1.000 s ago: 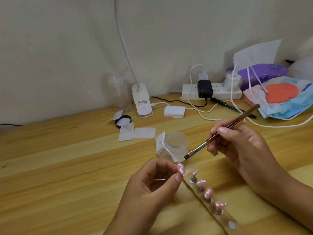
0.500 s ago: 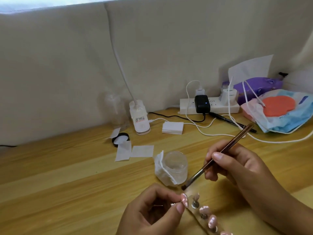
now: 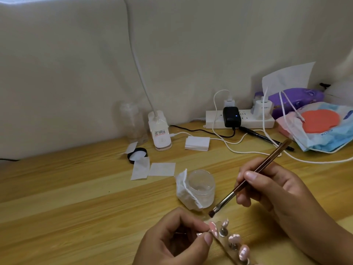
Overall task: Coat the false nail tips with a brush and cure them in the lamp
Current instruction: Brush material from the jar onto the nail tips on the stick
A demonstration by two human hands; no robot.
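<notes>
Brush (image 3: 227, 199), pinched in R hand (image 3: 277, 190), lowered from jar (image 3: 200, 188) to tip (image 3: 213, 228) pinched by L hand (image 3: 168, 243); coating prob. imminent.

White power strip (image 3: 246, 119); black adapter (image 3: 231, 116) plugged in; black pen (image 3: 256, 133) nearby.

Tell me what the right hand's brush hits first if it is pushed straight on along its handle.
Most likely the pink nail tip pinched by the left hand, just beyond the bristles of the right hand's brush; depth is unclear.
</notes>
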